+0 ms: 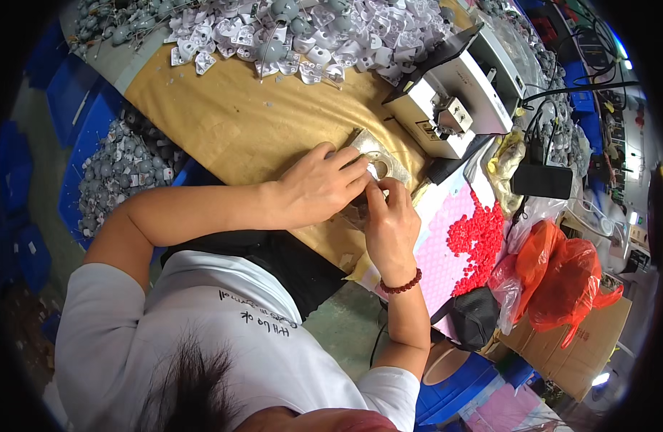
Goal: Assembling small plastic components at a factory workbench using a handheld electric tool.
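My left hand reaches in over the yellow-brown tabletop, its fingers bent and closed at a metal fixture with a round opening. Close against it, my right hand has its thumb and fingertips pinched together at the same spot. A dark red bead bracelet circles the right wrist. Something small and pale shows between the fingertips, but the fingers cover most of it and its kind cannot be made out. The fixture's near part is hidden under both hands.
White plastic parts and grey round pieces heap along the far edge. A white boxy machine stands right of the fixture. Small red pieces lie on a pink sheet. A blue bin of grey pieces sits left.
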A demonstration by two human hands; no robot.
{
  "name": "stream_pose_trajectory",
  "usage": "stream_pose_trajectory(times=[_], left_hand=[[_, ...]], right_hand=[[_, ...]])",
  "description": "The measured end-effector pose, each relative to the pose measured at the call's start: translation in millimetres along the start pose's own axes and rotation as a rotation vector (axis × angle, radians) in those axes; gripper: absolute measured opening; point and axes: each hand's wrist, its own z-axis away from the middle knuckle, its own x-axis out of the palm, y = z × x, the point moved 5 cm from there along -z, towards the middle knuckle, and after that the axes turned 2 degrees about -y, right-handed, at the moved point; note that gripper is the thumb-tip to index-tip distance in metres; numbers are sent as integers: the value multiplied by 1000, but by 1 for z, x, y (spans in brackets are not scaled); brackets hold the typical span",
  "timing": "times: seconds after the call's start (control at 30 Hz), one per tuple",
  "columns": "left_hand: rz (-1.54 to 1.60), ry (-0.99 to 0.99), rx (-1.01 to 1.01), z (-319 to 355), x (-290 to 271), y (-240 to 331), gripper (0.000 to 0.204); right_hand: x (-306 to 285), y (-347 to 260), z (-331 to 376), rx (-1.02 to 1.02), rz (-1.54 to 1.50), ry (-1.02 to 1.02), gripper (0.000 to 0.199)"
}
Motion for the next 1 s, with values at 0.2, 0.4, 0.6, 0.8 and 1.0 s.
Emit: stream_pose_trajectory(times=[0.2,0.4,0.6,0.8,1.0], left_hand=[[-87,-6,79,-2,0,1,37],[-86,19,93,0,2,0,34],[-57,56,120,-1,0,-3,29],[-89,137,148,-3,-2,-5,20],[-56,140,163,-4,-5,-6,9]], right_hand=[[-29,48,22,56,-327,297,29],[-25,74,59,211,-420,198,39],[23,74,59,390,-416,390,30],[27,83,28,269,-1344,817,34],[21,66,3,182,-1894,133,48]])
